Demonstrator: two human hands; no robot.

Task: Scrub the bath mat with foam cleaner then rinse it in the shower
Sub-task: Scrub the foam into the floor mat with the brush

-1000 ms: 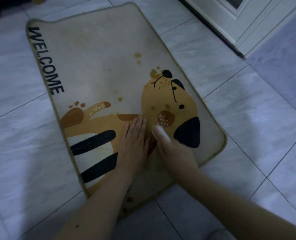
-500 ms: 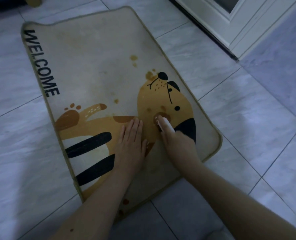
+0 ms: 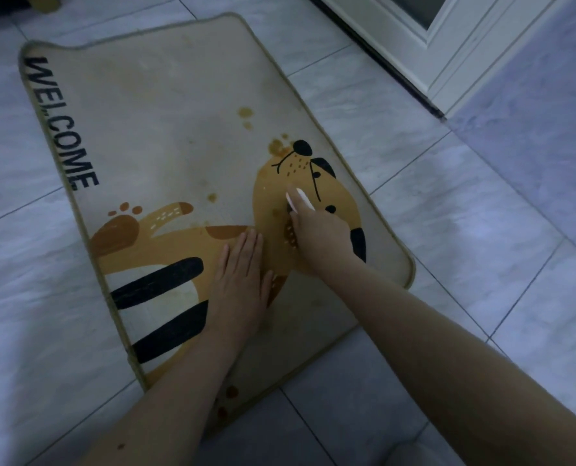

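A beige bath mat (image 3: 165,129) lies flat and slantwise on the pale tiled floor (image 3: 27,280), the word WELCOME printed along its left edge and an orange cartoon animal with black stripes across its near half. The left hand (image 3: 242,280) rests palm down on the animal's body, fingers straight and together, holding nothing. Just to its right, the right hand (image 3: 316,230) sits over the animal's face, fingers curled round a small white brush (image 3: 300,200) whose tip pokes out ahead and touches the mat. Far right, a white door frame (image 3: 448,45) meets the floor
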